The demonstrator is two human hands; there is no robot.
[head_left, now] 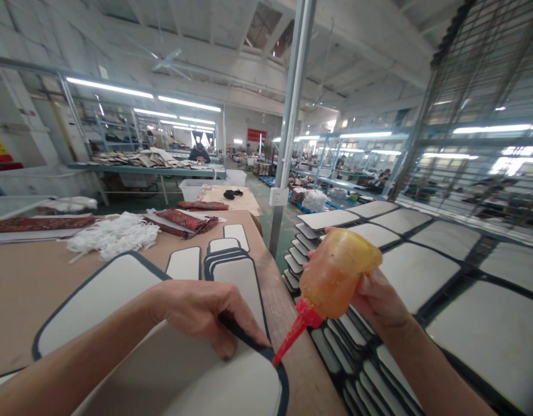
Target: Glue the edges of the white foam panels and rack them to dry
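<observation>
My right hand (372,289) is wrapped round a squeeze bottle (335,268) of amber liquid, tilted with its red nozzle (292,334) pointing down. The nozzle tip meets the dark edging near the corner of a pale, rounded mat (214,378). My left hand (205,315) pinches that mat's dark-bound edge between thumb and fingers, just left of the nozzle. Behind my left wrist another pale mat (105,300) with dark edging lies on the table. A small stack of bound mats (238,277) sits beyond my left hand.
On the brown table (15,277) lie a heap of white strips (114,234) and folded red patterned fabric (183,221). Tall stacks of bound mats (416,266) stand to the right. A metal post (290,115) with a socket box rises ahead. A person (199,153) sits far back.
</observation>
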